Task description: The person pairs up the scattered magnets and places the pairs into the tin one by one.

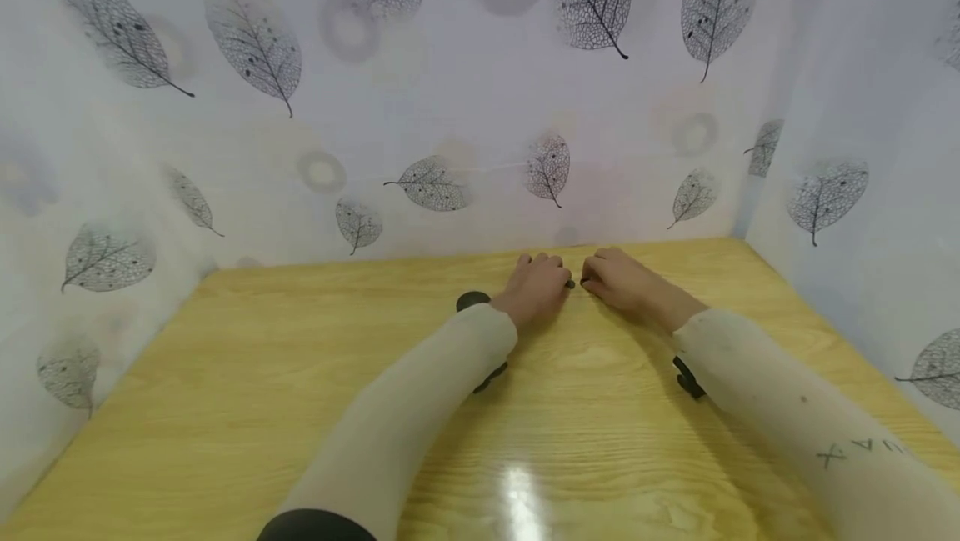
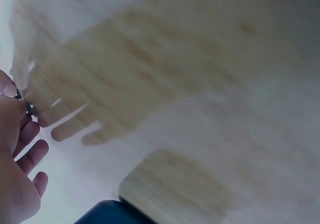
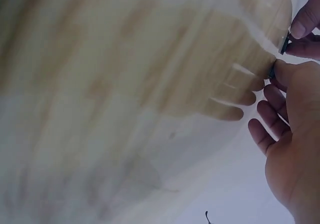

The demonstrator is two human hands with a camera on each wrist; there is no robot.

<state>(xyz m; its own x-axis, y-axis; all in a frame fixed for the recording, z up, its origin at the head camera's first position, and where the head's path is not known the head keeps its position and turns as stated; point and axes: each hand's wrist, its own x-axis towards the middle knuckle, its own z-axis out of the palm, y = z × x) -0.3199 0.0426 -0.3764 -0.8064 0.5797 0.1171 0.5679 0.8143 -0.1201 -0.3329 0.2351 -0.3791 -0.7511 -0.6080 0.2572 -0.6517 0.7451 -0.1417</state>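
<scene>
Near the table's far edge, my left hand (image 1: 534, 287) pinches a small dark piece (image 1: 571, 284) between thumb and finger. My right hand (image 1: 626, 281) faces it a short way to the right, pinching a second small dark piece (image 1: 584, 281). In the right wrist view, the left hand's piece (image 3: 284, 44) looks thin, flat and greenish-dark, and the right hand's piece (image 3: 271, 72) is mostly covered by the fingertips. The two pieces are close together with a narrow gap. What kind of thing they are, I cannot tell.
The glossy wood-grain table (image 1: 300, 374) mirrors the hands in both wrist views. A pale curtain (image 1: 450, 91) printed with dark leaves stands behind the table and along its sides. Dark wrist straps (image 1: 688, 378) sit over the light sleeves (image 1: 420, 391).
</scene>
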